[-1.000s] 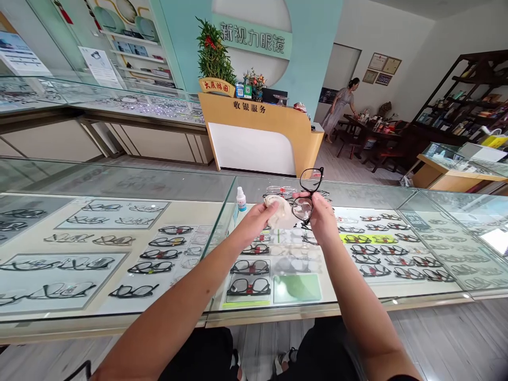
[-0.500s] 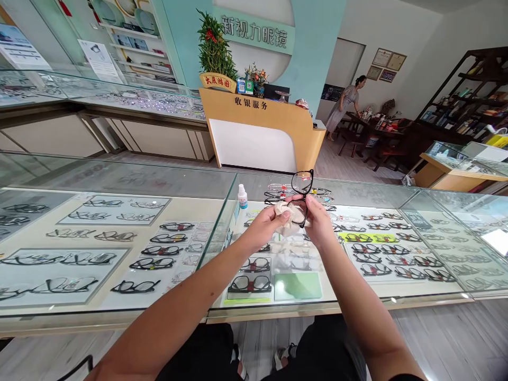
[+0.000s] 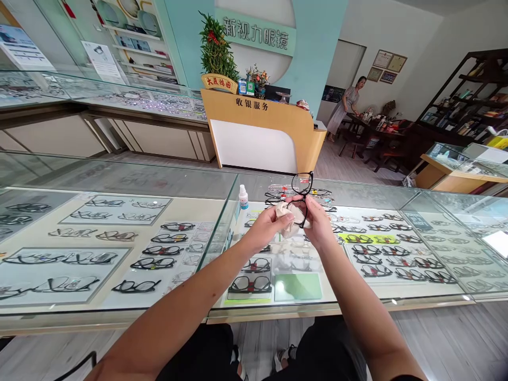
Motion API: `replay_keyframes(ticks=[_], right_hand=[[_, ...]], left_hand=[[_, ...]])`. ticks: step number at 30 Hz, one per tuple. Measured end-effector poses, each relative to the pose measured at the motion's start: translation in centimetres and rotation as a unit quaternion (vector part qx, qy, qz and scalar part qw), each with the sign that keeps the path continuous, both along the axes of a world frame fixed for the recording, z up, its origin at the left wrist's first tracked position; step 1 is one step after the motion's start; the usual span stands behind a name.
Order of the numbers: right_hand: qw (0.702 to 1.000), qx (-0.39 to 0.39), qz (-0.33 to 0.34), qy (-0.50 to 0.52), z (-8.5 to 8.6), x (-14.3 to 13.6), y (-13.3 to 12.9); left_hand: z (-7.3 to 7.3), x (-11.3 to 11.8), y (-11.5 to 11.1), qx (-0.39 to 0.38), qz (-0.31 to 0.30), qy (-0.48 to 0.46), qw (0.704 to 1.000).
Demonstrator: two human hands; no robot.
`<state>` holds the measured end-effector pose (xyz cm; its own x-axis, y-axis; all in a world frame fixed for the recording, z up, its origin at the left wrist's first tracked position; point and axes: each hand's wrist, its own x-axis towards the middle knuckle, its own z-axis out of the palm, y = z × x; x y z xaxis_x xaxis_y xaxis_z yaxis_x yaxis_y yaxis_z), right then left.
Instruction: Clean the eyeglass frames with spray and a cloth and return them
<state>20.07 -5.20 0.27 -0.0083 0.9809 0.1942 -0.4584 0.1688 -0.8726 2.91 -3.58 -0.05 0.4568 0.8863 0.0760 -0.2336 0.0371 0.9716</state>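
Note:
Above the glass counter, my right hand (image 3: 318,222) grips a pair of black-framed glasses (image 3: 311,182) near the bridge, one lens above the other. My left hand (image 3: 270,225) is closed on a pale cream cloth (image 3: 289,228), pinching it against the lower lens. The thumb lies on the near side of the cloth; the fingers behind it are mostly hidden. A small white spray bottle (image 3: 243,198) with a blue label stands upright on the glass, left of and beyond my hands.
Below me the glass display counter (image 3: 222,313) holds rows of spectacle frames (image 3: 250,284) and a green card (image 3: 298,286). Farther off are a wooden cashier desk (image 3: 254,132) with a potted plant (image 3: 217,50), and a person (image 3: 344,108) beside a dark table (image 3: 367,124).
My left hand and the cloth have shifted slightly over the lower lens. The glasses stay almost where they were. In the background, the person's head has lifted.

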Motion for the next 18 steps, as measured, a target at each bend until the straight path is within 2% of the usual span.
replay_keyframes(ticks=[5,9,13,18], right_hand=[[1.000,-0.007,0.001,-0.012,0.0,0.0,0.0],[0.999,-0.008,0.000,-0.041,0.1,-0.2,-0.3],[0.997,0.014,-0.004,-0.079,0.1,-0.4,-0.5],[0.993,0.041,0.003,-0.113,0.0,-0.3,-0.5]], left_hand=[[0.2,0.0,0.0,0.004,-0.004,0.003,1.000],[-0.4,0.0,0.0,0.003,0.021,0.004,1.000],[-0.8,0.2,0.4,0.005,0.039,0.005,0.999],[-0.6,0.3,0.7,0.009,0.051,0.005,0.999]])
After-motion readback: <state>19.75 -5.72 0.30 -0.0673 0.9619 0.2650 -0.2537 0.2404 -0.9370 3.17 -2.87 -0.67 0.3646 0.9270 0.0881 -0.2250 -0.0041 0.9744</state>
